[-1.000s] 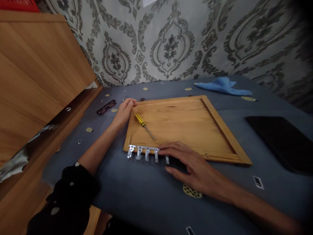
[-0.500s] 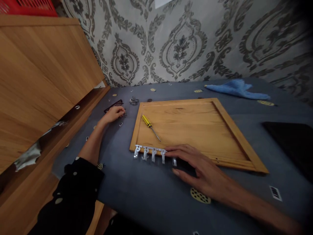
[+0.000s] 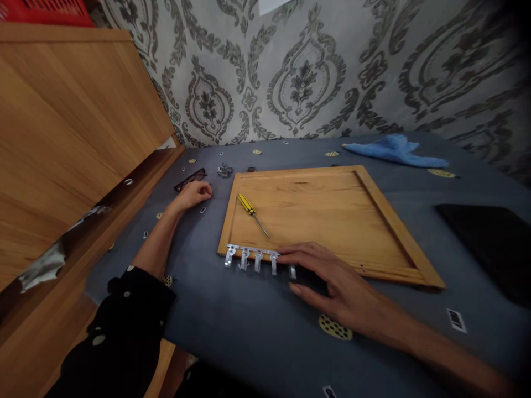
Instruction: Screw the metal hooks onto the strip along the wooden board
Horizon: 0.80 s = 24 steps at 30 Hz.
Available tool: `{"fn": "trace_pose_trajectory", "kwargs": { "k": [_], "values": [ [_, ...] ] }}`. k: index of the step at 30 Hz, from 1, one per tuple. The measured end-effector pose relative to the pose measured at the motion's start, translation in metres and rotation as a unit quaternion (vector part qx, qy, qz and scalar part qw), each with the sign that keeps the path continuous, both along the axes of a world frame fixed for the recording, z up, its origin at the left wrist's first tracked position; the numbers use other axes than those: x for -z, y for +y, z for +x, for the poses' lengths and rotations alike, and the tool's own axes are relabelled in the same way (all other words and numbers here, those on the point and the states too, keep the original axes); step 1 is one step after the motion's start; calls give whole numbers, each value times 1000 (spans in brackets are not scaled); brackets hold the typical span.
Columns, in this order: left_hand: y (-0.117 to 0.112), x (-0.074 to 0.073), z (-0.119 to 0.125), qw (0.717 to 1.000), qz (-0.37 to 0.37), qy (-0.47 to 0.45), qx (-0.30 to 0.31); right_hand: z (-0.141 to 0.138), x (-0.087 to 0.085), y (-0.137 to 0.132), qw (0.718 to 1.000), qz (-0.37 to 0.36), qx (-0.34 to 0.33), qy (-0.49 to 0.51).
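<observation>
A framed wooden panel [image 3: 332, 215] lies flat on the grey-blue cloth. A metal rail with several hooks [image 3: 253, 257] sits along its near edge. My right hand [image 3: 332, 279] lies flat with fingers spread, pressing on the right end of that rail and the panel's edge. A yellow-handled screwdriver [image 3: 252, 213] rests on the panel near its left side. My left hand [image 3: 194, 194] is curled on the cloth left of the panel, beside dark glasses [image 3: 189, 179]; its fingers are pinched on something I cannot make out.
A wooden cabinet [image 3: 74, 138] stands along the left. A blue cloth [image 3: 394, 150] lies at the back right, a dark flat slab [image 3: 489, 243] at the right. A small metal part [image 3: 224, 170] and tiny bits lie near the panel's far left corner.
My left hand left the panel's far left corner and came down to the cloth beside the glasses, fingers closing. My right hand stayed on the hook rail.
</observation>
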<state>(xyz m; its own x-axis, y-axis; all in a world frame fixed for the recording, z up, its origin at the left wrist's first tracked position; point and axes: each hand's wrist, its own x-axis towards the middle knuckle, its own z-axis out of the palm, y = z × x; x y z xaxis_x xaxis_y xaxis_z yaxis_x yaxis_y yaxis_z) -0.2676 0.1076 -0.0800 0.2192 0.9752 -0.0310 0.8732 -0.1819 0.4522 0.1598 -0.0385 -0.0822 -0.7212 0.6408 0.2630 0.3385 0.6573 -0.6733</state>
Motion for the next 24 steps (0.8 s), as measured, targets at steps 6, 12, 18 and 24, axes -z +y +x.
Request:
{"fn": "trace_pose_trajectory", "kwargs": {
  "k": [6,12,18,24],
  "values": [
    [0,-1,-3,999,-16,-41,-3,0,1,0,1000,6,-2,2],
    [-4,-1,-5,993,-33,-103,-38,0,2,1,1000,18,-2,5],
    [-12,-6,6,979,-23,-191,-68,0,2,0,1000,27,-1,10],
    [-23,-33,40,957,5,-284,-48,0,-5,-2,1000,8,-8,22]
  ]
}}
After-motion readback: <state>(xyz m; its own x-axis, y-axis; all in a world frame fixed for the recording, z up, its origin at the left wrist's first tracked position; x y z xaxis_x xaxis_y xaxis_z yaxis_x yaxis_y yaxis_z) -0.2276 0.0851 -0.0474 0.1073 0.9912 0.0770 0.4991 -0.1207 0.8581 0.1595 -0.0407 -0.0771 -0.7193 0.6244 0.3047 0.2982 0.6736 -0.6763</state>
